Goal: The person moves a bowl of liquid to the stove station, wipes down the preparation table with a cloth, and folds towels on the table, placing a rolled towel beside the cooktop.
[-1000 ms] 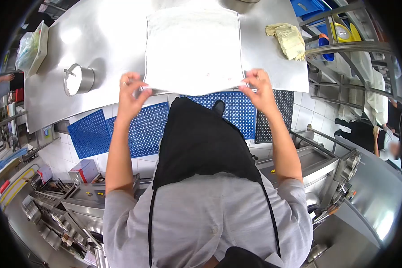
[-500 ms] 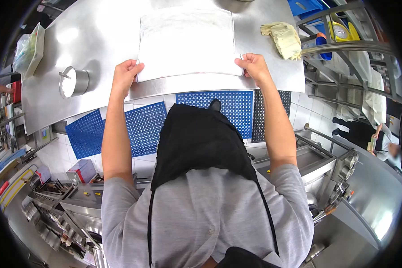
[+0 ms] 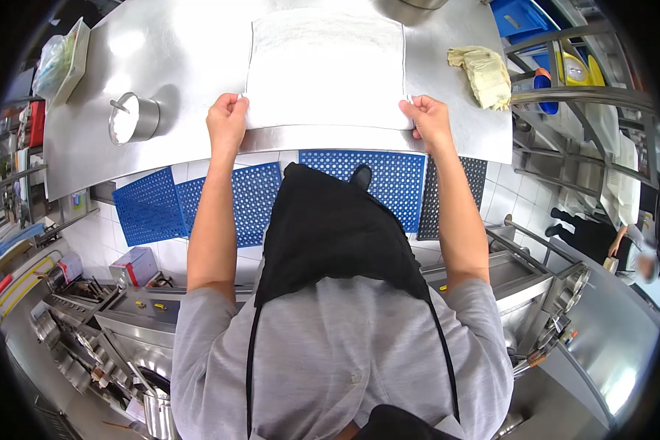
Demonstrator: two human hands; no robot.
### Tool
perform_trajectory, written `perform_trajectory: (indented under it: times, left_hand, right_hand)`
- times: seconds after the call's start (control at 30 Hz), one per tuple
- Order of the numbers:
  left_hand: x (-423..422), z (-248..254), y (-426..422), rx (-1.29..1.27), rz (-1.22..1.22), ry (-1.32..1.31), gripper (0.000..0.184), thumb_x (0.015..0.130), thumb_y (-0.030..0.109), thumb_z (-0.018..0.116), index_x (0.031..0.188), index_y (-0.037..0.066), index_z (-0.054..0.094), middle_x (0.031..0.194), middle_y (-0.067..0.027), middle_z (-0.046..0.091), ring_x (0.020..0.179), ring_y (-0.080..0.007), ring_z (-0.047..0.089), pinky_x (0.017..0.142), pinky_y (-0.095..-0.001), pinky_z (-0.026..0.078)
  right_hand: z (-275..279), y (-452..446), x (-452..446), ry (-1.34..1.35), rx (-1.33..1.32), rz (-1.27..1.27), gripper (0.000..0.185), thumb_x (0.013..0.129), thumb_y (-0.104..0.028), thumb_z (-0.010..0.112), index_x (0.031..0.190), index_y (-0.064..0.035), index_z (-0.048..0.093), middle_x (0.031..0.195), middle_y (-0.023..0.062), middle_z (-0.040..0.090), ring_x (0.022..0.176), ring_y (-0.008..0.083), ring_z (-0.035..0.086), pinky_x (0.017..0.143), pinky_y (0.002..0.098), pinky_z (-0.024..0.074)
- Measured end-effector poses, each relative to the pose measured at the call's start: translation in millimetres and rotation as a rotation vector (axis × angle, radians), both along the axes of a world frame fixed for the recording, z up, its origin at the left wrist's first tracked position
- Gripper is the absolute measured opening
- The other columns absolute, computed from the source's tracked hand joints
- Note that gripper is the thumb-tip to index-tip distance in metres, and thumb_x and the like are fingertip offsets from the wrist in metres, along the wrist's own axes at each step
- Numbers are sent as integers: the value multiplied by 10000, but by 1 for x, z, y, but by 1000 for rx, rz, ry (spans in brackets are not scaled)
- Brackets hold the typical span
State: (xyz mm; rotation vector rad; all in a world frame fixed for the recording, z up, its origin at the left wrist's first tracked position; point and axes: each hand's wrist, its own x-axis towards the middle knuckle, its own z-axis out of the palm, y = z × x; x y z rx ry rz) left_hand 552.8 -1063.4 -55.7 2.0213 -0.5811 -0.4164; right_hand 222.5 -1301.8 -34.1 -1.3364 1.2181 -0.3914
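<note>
A white cloth (image 3: 326, 73) lies spread flat on the steel table, its near edge close to the table's front edge. My left hand (image 3: 228, 121) pinches the near left corner of the cloth between thumb and fingers. At the near right corner, my right hand (image 3: 428, 121) grips it the same way. The near edge runs almost straight between the two hands. The cloth's far edge shows faint greyish marks.
On the steel table (image 3: 183, 44) stand a metal pot (image 3: 145, 119) with a handle in it and a white tray (image 3: 72, 62) at left. A crumpled yellowish cloth (image 3: 484, 77) lies right. Blue mats (image 3: 235, 202) cover the floor. Another person (image 3: 627, 249) stands far right.
The view has shifted slightly, so the table items appear further right. Both hands still hold the cloth corners; the near edge looks straighter than before.
</note>
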Motion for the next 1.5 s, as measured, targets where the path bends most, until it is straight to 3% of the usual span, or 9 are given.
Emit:
perform_trajectory:
  times: [0.17,0.37,0.43,0.73,0.87,1.07,1.1,1.23,1.5]
  left_hand:
    - [-16,30,-4,184,-21,-300,241,925,255,635,945,22,694,798,-156,730,748,-340,710,710,-451,532]
    - [-25,13,3,255,-19,-500,207,992,250,544,1055,65,612,882,-194,725,823,-426,690,739,-525,517]
    - [-27,8,2,303,-16,-519,200,1001,250,532,1079,77,598,884,-201,721,819,-428,688,732,-531,517]
    - [-20,5,9,305,-33,-536,210,953,304,615,1026,115,667,831,-158,722,792,-388,699,704,-503,529]
    - [-20,14,12,266,-74,-472,189,935,304,645,1011,142,708,808,-135,729,783,-369,703,702,-479,533]
    - [-8,1,16,184,-149,-466,191,926,317,679,1036,171,734,787,-125,730,746,-327,712,684,-434,537]
    - [-8,2,17,181,-141,-484,209,923,334,692,1042,171,744,774,-118,727,731,-302,713,670,-410,536]
    - [-6,5,16,209,-159,-483,237,920,346,709,1056,155,744,695,-81,692,653,-274,675,660,-388,525]
    - [-14,39,36,-41,-408,-703,311,781,169,803,1082,111,755,1233,-93,633,1015,-298,604,826,-384,521]
  right_hand:
    - [-3,5,8,135,-144,-45,243,835,-215,819,846,-11,688,678,8,646,510,70,531,397,247,432]
    - [1,16,10,169,-283,-157,275,802,-239,836,816,-3,696,683,47,678,585,107,596,533,311,515]
    - [-10,14,9,225,-337,-143,285,782,-245,841,803,2,701,703,86,704,630,152,637,652,339,538]
    - [7,18,12,300,-152,-156,294,724,-264,865,750,-18,706,678,94,704,637,189,657,672,359,540]
    - [3,20,11,361,-363,-106,254,717,-207,871,706,-33,685,640,70,669,513,139,590,481,327,477]
    - [4,19,7,204,-71,-249,275,701,-242,881,705,-39,695,680,89,705,590,180,643,605,360,536]
    - [5,18,5,113,-63,-270,264,716,-154,896,723,-31,663,610,34,626,517,75,543,410,264,425]
    - [5,19,3,445,-339,-96,370,676,-318,912,783,-38,695,691,93,705,619,244,663,656,387,544]
    - [18,44,-21,144,-1111,357,184,773,-139,779,942,-80,738,1157,82,717,1098,302,622,902,402,509]
